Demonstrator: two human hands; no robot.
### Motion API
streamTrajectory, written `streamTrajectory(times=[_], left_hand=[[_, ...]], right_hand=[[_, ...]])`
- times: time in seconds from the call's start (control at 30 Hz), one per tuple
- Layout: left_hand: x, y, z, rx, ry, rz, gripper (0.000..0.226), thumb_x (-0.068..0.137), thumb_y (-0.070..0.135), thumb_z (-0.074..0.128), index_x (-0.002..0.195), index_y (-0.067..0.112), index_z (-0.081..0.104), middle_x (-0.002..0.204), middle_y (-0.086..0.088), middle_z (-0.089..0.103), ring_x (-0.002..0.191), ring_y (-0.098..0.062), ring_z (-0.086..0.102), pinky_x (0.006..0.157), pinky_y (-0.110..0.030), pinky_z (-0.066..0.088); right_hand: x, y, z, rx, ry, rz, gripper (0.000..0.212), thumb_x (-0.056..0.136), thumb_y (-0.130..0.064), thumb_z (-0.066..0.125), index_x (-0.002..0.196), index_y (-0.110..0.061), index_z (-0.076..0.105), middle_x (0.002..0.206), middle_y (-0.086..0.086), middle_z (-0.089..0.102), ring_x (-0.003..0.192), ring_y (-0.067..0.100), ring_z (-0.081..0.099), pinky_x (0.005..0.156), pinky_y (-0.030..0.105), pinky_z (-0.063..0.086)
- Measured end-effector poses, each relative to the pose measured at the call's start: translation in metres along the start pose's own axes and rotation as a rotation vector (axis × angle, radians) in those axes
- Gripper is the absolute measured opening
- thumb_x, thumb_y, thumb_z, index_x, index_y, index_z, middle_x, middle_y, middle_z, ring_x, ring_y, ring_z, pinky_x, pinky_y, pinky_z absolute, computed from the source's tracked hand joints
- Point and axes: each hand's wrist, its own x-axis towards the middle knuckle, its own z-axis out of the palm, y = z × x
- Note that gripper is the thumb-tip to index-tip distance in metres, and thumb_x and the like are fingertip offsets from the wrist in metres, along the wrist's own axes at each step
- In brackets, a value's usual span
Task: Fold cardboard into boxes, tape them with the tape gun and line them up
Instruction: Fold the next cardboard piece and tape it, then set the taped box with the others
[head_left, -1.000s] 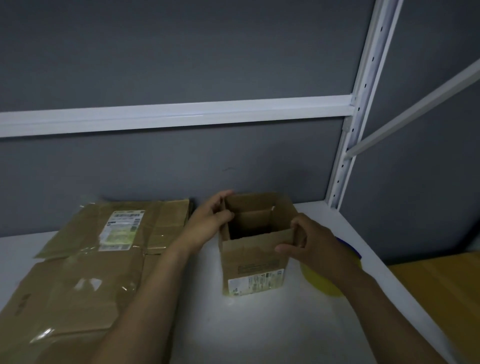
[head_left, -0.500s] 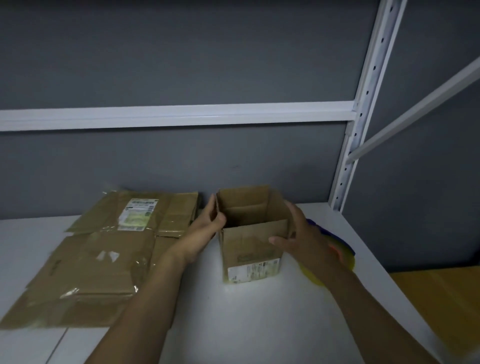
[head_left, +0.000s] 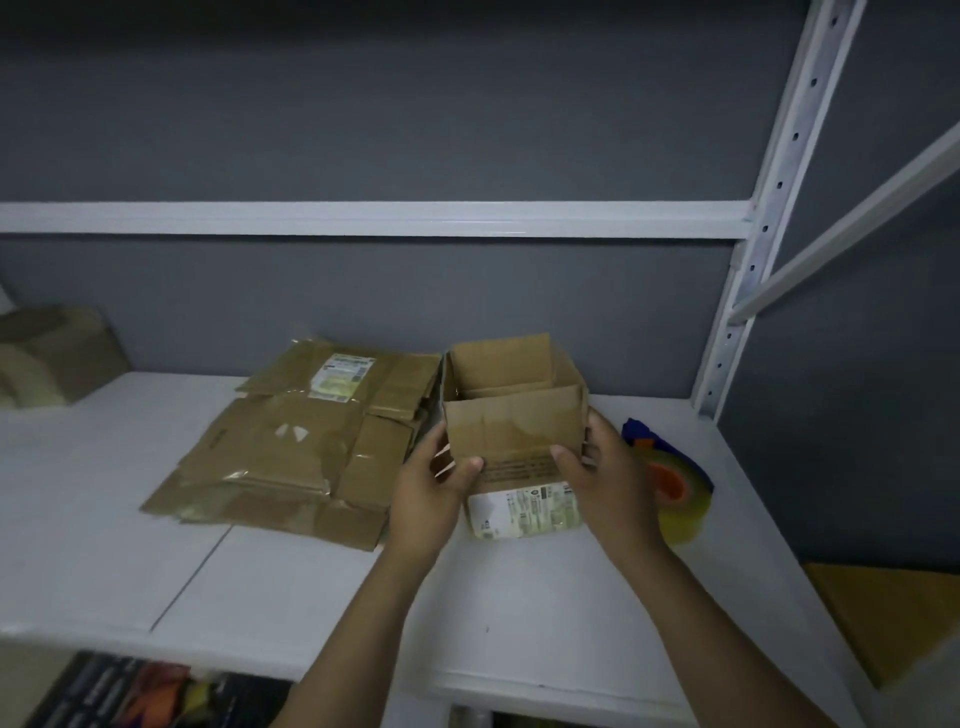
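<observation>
A small brown cardboard box (head_left: 514, 436) with its top flaps up stands on the white shelf (head_left: 291, 582), a white label on its near side. My left hand (head_left: 431, 483) grips its left side, thumb on the front face. My right hand (head_left: 602, 473) grips the right side, thumb also on the front. A tape gun (head_left: 670, 478) with a blue and orange body and a clear yellowish tape roll lies just right of the box, partly behind my right hand. A pile of flattened cardboard (head_left: 301, 441) lies to the left of the box.
A grey back wall and a white shelf upright (head_left: 769, 218) close the far side and right corner. Another brown cardboard box (head_left: 52, 358) sits at the far left. A yellow surface (head_left: 893, 618) shows at lower right, beyond the shelf edge.
Both hands have shifted from the box's upper rim down onto its sides, thumbs now on the front face. The near flap stands upright. The camera has pulled back and looks lower.
</observation>
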Motion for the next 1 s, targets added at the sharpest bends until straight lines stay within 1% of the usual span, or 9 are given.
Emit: streamTrajectory(times=[0.17,0.3,0.37,0.5,0.6,0.7,0.8,0.9,1.0], left_hand=[[-0.022,0.035,-0.035,0.058,0.225,0.091,0.040,0.090,0.009,0.063,0.124,0.028,0.055,0.107,0.019,0.066,0.096,0.008,0.063,0.081,-0.012,0.051],[-0.031,0.050,-0.085,0.090,0.314,0.131,0.037,0.091,0.012,0.064,0.123,0.028,0.056,0.104,0.023,0.066,0.097,0.009,0.062,0.083,-0.016,0.051],[-0.033,0.056,-0.114,0.098,0.362,0.155,0.034,0.091,0.012,0.063,0.122,0.024,0.057,0.104,0.022,0.066,0.097,0.008,0.062,0.084,-0.016,0.050],[-0.038,0.063,-0.188,0.112,0.440,0.179,0.036,0.091,0.011,0.063,0.124,0.024,0.056,0.105,0.019,0.064,0.098,0.008,0.061,0.081,-0.006,0.048],[-0.042,0.063,-0.260,0.163,0.462,0.183,0.039,0.090,0.014,0.065,0.125,0.027,0.055,0.108,0.019,0.063,0.099,0.008,0.060,0.082,-0.005,0.048],[-0.046,0.057,-0.340,0.235,0.471,0.176,0.039,0.089,0.013,0.066,0.122,0.030,0.055,0.107,0.023,0.062,0.097,0.014,0.058,0.080,-0.004,0.046],[-0.046,0.045,-0.413,0.313,0.471,0.133,0.036,0.088,0.015,0.067,0.120,0.029,0.056,0.107,0.024,0.060,0.095,0.016,0.056,0.080,-0.004,0.047],[-0.042,0.026,-0.468,0.353,0.474,0.101,0.034,0.089,0.015,0.067,0.117,0.029,0.055,0.103,0.029,0.058,0.091,0.020,0.054,0.077,-0.001,0.044],[-0.032,0.000,-0.508,0.350,0.478,0.060,0.034,0.089,0.014,0.067,0.115,0.030,0.052,0.100,0.031,0.055,0.087,0.023,0.053,0.073,0.001,0.043]], right_hand=[[-0.015,-0.047,0.024,0.021,0.049,-0.098,0.042,0.089,-0.030,0.063,0.129,-0.030,0.051,0.110,-0.011,0.068,0.094,0.003,0.066,0.079,0.030,0.058],[-0.026,-0.091,0.056,0.020,0.057,-0.149,0.047,0.086,-0.030,0.067,0.131,-0.031,0.051,0.112,-0.009,0.068,0.098,0.007,0.065,0.082,0.031,0.056],[-0.032,-0.112,0.078,0.059,0.036,-0.155,0.051,0.086,-0.028,0.068,0.134,-0.030,0.051,0.115,-0.009,0.067,0.099,0.006,0.064,0.081,0.022,0.053],[-0.043,-0.162,0.136,0.114,0.007,-0.184,0.048,0.086,-0.029,0.068,0.131,-0.032,0.053,0.110,-0.014,0.068,0.090,-0.003,0.063,0.067,0.004,0.042],[-0.053,-0.204,0.195,0.263,-0.057,-0.155,0.046,0.087,-0.015,0.067,0.130,-0.025,0.054,0.100,-0.019,0.062,0.085,-0.014,0.057,0.064,-0.001,0.041],[-0.065,-0.240,0.264,0.317,-0.101,-0.151,0.046,0.087,-0.010,0.066,0.130,-0.021,0.053,0.093,-0.023,0.058,0.085,-0.012,0.059,0.065,-0.001,0.043],[-0.080,-0.264,0.330,0.305,-0.127,-0.135,0.051,0.087,-0.017,0.068,0.134,-0.021,0.049,0.101,-0.015,0.060,0.091,0.000,0.061,0.065,0.004,0.044],[-0.090,-0.278,0.385,0.249,-0.162,-0.128,0.054,0.086,-0.020,0.070,0.135,-0.022,0.047,0.102,-0.014,0.059,0.080,-0.011,0.055,0.062,0.003,0.043],[-0.086,-0.286,0.432,0.178,-0.184,-0.147,0.050,0.086,-0.022,0.070,0.132,-0.023,0.049,0.108,-0.008,0.064,0.088,0.002,0.061,0.070,0.015,0.048]])
